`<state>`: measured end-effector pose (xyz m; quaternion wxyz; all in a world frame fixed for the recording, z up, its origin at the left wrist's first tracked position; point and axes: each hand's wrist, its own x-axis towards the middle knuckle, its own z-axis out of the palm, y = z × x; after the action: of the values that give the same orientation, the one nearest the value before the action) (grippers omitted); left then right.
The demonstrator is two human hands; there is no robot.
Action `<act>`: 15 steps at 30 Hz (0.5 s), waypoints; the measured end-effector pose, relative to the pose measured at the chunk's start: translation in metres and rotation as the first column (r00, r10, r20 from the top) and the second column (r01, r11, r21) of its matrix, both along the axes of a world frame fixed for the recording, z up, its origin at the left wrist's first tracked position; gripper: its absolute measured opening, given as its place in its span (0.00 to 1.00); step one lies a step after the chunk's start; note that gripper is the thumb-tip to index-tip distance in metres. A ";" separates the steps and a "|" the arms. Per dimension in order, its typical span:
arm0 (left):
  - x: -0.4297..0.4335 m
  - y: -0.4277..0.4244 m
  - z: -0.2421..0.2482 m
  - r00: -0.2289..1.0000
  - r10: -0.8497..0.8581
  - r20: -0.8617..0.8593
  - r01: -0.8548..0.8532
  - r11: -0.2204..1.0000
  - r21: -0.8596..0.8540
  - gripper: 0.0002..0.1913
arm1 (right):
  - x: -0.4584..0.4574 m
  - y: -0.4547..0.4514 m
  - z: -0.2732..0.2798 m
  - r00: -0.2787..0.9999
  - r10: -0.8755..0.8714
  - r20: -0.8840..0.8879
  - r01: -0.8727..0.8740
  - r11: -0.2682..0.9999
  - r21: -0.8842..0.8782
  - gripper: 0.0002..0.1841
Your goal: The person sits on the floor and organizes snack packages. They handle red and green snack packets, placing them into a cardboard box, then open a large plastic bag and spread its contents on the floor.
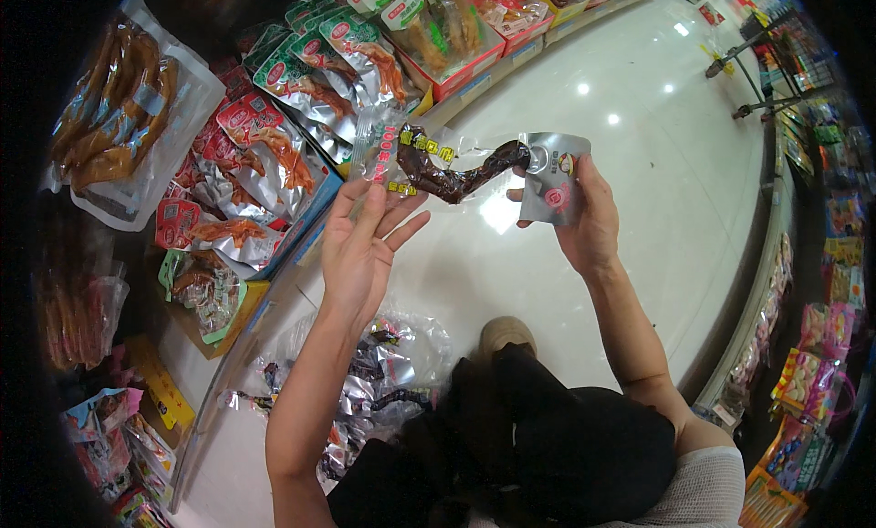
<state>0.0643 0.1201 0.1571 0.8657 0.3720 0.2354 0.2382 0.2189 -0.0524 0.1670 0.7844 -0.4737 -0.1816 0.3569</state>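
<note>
Between my two hands stretches a clear plastic packet holding a dark, curved piece of food, likely a duck neck (438,175). Its clear, printed end is pinched in my left hand (366,233), with some fingers spread below. My right hand (592,216) grips a silver foil part (558,179) at the other end, thumb in front and fingers behind. Beneath my left forearm, a large clear plastic bag (428,329) on the floor holds several similar dark packets and silver foil pieces. Whether the clear packet and the foil part are one piece I cannot tell.
Shelving on the left carries boxes of red snack packets (253,127) and green-topped packets (366,42). A large vacuum-sealed pack (123,110) stands at the upper left. Glossy floor tiles (657,179) form the aisle. More shelves of packaged goods (811,384) curve along the right. My shoe (508,333) is below.
</note>
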 end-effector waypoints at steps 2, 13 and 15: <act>0.000 -0.001 0.001 1.000 0.027 -0.012 -0.027 1.000 -0.002 0.08 | -0.001 0.004 -0.006 0.985 -0.127 0.117 0.139 0.985 -0.100 0.23; -0.009 -0.035 -0.021 0.928 -0.344 -0.144 0.025 -0.328 0.944 0.14 | -0.022 0.007 -0.071 0.713 0.321 -0.623 -0.315 0.941 0.125 0.29; -0.010 -0.039 -0.026 0.916 -0.340 -0.215 0.076 -0.378 0.923 0.14 | -0.020 0.005 -0.075 0.860 0.239 -0.450 -0.292 0.955 -0.051 0.22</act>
<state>0.0544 0.0810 0.1313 0.2411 0.9300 -0.2035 0.1888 0.1988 -0.0477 0.0924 0.7188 -0.3967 -0.0424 0.5693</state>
